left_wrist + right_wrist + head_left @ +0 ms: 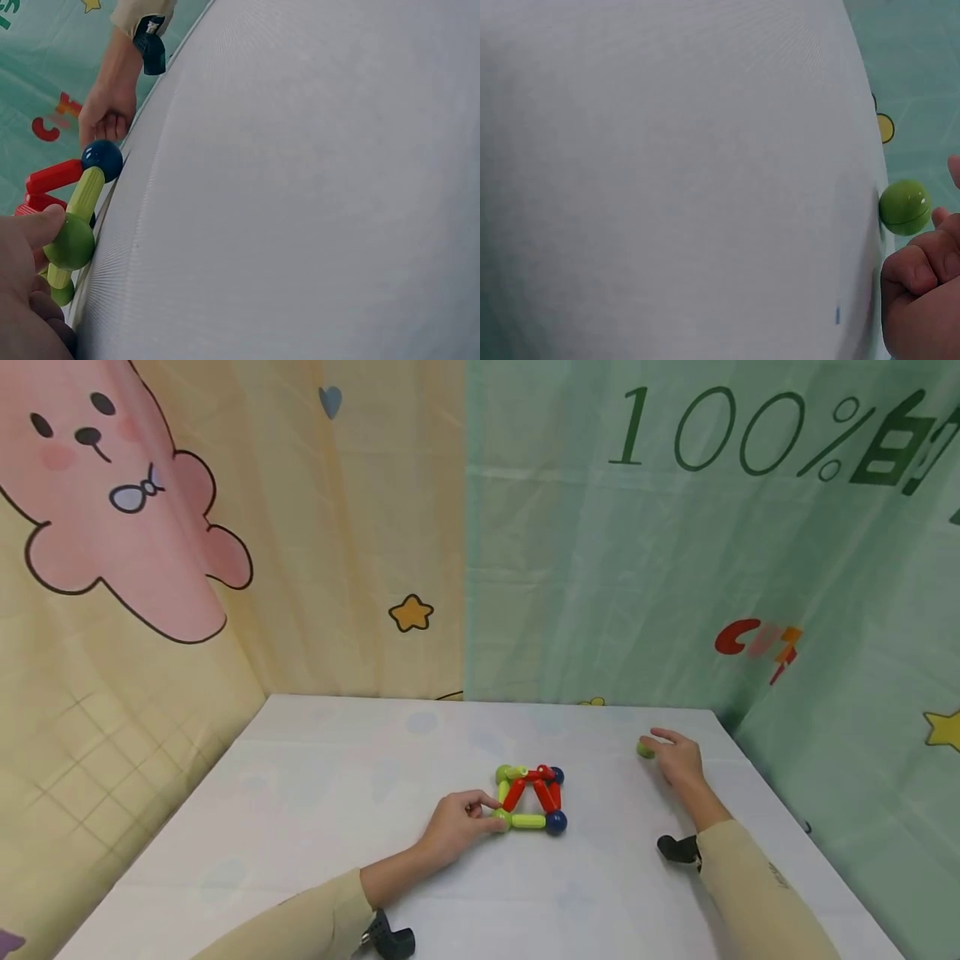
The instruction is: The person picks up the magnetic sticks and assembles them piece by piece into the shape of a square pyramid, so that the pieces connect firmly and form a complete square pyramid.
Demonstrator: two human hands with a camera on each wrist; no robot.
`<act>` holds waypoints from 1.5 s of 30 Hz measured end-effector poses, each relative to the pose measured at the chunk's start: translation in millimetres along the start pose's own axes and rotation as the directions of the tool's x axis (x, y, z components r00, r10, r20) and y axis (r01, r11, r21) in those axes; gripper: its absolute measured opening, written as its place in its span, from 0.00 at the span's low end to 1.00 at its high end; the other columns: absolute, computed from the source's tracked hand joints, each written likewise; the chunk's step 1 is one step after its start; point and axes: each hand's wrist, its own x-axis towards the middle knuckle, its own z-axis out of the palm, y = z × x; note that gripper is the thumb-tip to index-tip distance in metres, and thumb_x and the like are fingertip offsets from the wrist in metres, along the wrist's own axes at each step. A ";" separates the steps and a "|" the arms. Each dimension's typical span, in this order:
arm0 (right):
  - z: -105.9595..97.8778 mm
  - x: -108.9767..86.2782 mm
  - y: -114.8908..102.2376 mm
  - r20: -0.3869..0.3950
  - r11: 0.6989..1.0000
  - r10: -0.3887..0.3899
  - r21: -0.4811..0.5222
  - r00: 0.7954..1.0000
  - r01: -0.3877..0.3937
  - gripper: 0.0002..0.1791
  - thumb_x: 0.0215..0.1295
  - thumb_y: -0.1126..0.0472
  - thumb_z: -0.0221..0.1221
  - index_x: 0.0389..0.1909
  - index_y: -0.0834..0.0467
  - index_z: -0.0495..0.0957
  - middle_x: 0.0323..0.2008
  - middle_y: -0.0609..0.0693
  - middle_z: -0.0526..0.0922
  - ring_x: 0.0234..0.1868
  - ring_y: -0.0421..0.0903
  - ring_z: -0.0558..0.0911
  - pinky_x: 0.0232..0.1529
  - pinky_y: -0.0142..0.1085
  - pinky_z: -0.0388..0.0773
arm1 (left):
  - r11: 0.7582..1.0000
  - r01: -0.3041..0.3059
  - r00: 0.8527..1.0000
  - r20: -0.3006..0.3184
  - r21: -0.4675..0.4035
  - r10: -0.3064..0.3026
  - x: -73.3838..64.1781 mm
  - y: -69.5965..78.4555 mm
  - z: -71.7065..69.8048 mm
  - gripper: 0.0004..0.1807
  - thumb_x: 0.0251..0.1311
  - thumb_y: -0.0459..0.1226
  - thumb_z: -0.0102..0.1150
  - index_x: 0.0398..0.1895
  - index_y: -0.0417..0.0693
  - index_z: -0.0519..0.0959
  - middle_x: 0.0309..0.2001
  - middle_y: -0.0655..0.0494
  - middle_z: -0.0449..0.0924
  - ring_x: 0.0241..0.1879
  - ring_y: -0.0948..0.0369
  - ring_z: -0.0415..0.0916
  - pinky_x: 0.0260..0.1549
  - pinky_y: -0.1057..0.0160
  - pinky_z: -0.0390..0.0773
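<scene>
My left hand (459, 828) pinches a green ball (70, 241) at the near left corner of a magnetic stick-and-ball frame. From that ball a light green stick (528, 821) runs to a dark blue ball (556, 822). Red sticks (514, 794) slope upward from the near corners, and a second green ball (503, 773) sits at the far left corner. Toward the table's far right, my right hand (678, 762) reaches to a loose green ball (905, 207). A fingertip is right at that ball, another finger extends above it, and the lower fingers are curled beneath.
A white cloth covers the table (300, 810). Patterned curtains (360, 527) hang behind it and along both sides. Black wrist-worn devices (393, 937) show at both sleeves.
</scene>
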 end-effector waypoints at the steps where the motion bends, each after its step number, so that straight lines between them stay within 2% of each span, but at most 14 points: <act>1: -1.2 -0.2 2.1 0.011 0.999 0.024 0.021 1.000 -0.025 0.34 0.69 0.47 0.61 0.71 0.59 0.69 0.31 0.52 0.80 0.24 0.45 0.70 0.26 0.35 0.69 | 1.000 0.001 1.000 0.004 -0.004 -0.001 -0.5 0.3 0.3 0.13 0.52 0.47 0.76 0.40 0.57 0.88 0.17 0.62 0.60 0.21 0.64 0.58 0.23 0.68 0.59; 4: -3.9 -0.2 6.2 0.026 0.994 0.072 0.075 0.997 -0.074 0.35 0.67 0.49 0.63 0.72 0.58 0.68 0.13 0.37 0.65 0.12 0.38 0.58 0.17 0.34 0.64 | 1.000 0.002 1.000 0.006 -0.013 -0.002 -1.1 1.2 1.0 0.13 0.51 0.46 0.77 0.40 0.57 0.88 0.17 0.61 0.60 0.20 0.64 0.58 0.23 0.67 0.59; 5: -5.1 -0.6 6.0 0.035 0.994 0.075 0.080 0.997 -0.078 0.36 0.67 0.49 0.63 0.73 0.58 0.67 0.13 0.36 0.66 0.12 0.37 0.57 0.16 0.34 0.64 | 1.000 -0.003 1.000 0.004 -0.012 0.003 -1.0 1.5 1.1 0.13 0.51 0.46 0.77 0.40 0.56 0.88 0.16 0.61 0.60 0.20 0.64 0.57 0.23 0.67 0.59; 6: -5.8 -0.7 5.9 0.038 0.994 0.071 0.081 0.997 -0.074 0.36 0.67 0.50 0.63 0.73 0.59 0.67 0.16 0.38 0.72 0.11 0.37 0.57 0.16 0.34 0.64 | 1.000 -0.008 1.000 0.000 -0.011 0.008 -1.0 2.1 1.0 0.13 0.51 0.46 0.77 0.40 0.56 0.88 0.16 0.61 0.60 0.20 0.64 0.57 0.22 0.67 0.59; 8: -6.5 0.2 5.4 0.046 0.995 0.059 0.071 0.997 -0.062 0.37 0.67 0.49 0.63 0.73 0.59 0.67 0.33 0.47 0.84 0.14 0.37 0.58 0.18 0.34 0.65 | 1.000 -0.017 1.000 -0.009 -0.006 0.017 -0.5 2.7 0.6 0.14 0.51 0.47 0.77 0.40 0.56 0.88 0.16 0.62 0.59 0.19 0.65 0.57 0.22 0.67 0.59; 10: -6.1 0.9 4.3 0.060 0.997 0.054 0.053 0.997 -0.057 0.37 0.67 0.49 0.62 0.73 0.60 0.66 0.54 0.57 0.82 0.21 0.39 0.66 0.23 0.33 0.68 | 1.000 -0.027 0.999 -0.018 0.002 0.027 0.3 2.8 0.2 0.14 0.51 0.47 0.77 0.40 0.56 0.88 0.15 0.62 0.60 0.19 0.65 0.57 0.22 0.67 0.59; 12: -4.7 1.8 4.3 0.068 0.997 0.055 0.043 0.996 -0.058 0.37 0.68 0.49 0.61 0.73 0.61 0.66 0.71 0.62 0.67 0.36 0.43 0.73 0.31 0.33 0.72 | 0.999 -0.032 0.999 -0.022 0.007 0.033 1.1 2.2 -0.2 0.14 0.51 0.47 0.77 0.41 0.56 0.88 0.15 0.62 0.60 0.18 0.65 0.57 0.21 0.67 0.59; 13: -3.9 2.1 4.2 0.070 0.997 0.057 0.044 0.996 -0.060 0.36 0.68 0.49 0.61 0.73 0.62 0.66 0.74 0.63 0.63 0.45 0.46 0.74 0.37 0.34 0.74 | 0.999 -0.034 0.999 -0.023 0.009 0.035 1.6 1.8 -0.3 0.15 0.51 0.48 0.77 0.41 0.56 0.88 0.15 0.62 0.60 0.18 0.65 0.57 0.21 0.67 0.58; 16: -1.5 1.4 3.7 0.060 0.998 0.049 0.038 0.997 -0.051 0.35 0.70 0.50 0.59 0.71 0.66 0.67 0.73 0.65 0.63 0.66 0.56 0.68 0.55 0.42 0.75 | 0.999 -0.029 0.999 -0.024 0.013 0.030 2.4 1.1 -0.5 0.14 0.50 0.48 0.77 0.40 0.57 0.89 0.15 0.63 0.60 0.18 0.65 0.57 0.21 0.67 0.58; 20: 0.5 -1.1 3.1 0.048 0.999 0.030 0.043 0.998 -0.032 0.33 0.70 0.53 0.59 0.68 0.70 0.68 0.71 0.68 0.64 0.73 0.62 0.63 0.68 0.52 0.66 | 1.000 -0.017 1.000 -0.022 0.003 0.017 3.2 1.3 0.1 0.14 0.50 0.47 0.77 0.40 0.57 0.89 0.15 0.62 0.60 0.18 0.65 0.57 0.20 0.67 0.58; 31: 4.5 -4.6 6.9 0.085 1.000 0.006 0.001 0.996 -0.007 0.32 0.70 0.54 0.59 0.66 0.71 0.70 0.70 0.69 0.66 0.72 0.64 0.64 0.69 0.53 0.65 | 1.000 0.003 1.000 -0.022 -0.008 -0.003 -2.2 1.6 2.2 0.13 0.50 0.45 0.77 0.40 0.56 0.89 0.14 0.62 0.59 0.17 0.64 0.55 0.20 0.67 0.56; 39: 5.8 -14.1 -8.5 0.139 0.998 -0.023 -0.062 0.990 0.032 0.34 0.69 0.49 0.62 0.67 0.69 0.70 0.71 0.69 0.65 0.69 0.63 0.67 0.64 0.55 0.69 | 1.000 0.000 1.000 -0.025 0.001 0.000 -1.3 -0.9 3.1 0.14 0.50 0.47 0.77 0.40 0.57 0.89 0.14 0.62 0.60 0.17 0.65 0.56 0.20 0.67 0.57; 41: 6.8 -17.4 -13.7 0.160 0.995 -0.035 -0.083 0.987 0.049 0.35 0.68 0.47 0.62 0.67 0.68 0.71 0.70 0.68 0.66 0.63 0.61 0.70 0.56 0.51 0.73 | 1.000 0.001 1.000 -0.024 -0.003 -0.001 -1.2 -1.0 3.1 0.14 0.50 0.47 0.77 0.41 0.57 0.89 0.14 0.62 0.60 0.17 0.64 0.56 0.20 0.67 0.57; 45: 10.5 -25.0 -25.4 0.179 0.993 -0.047 -0.101 0.983 0.066 0.36 0.65 0.43 0.64 0.66 0.65 0.73 0.61 0.62 0.75 0.39 0.49 0.72 0.36 0.40 0.71 | 1.000 -0.003 1.000 -0.020 -0.004 0.003 -1.1 -1.0 3.2 0.14 0.51 0.46 0.77 0.41 0.56 0.88 0.14 0.62 0.60 0.17 0.64 0.56 0.20 0.67 0.57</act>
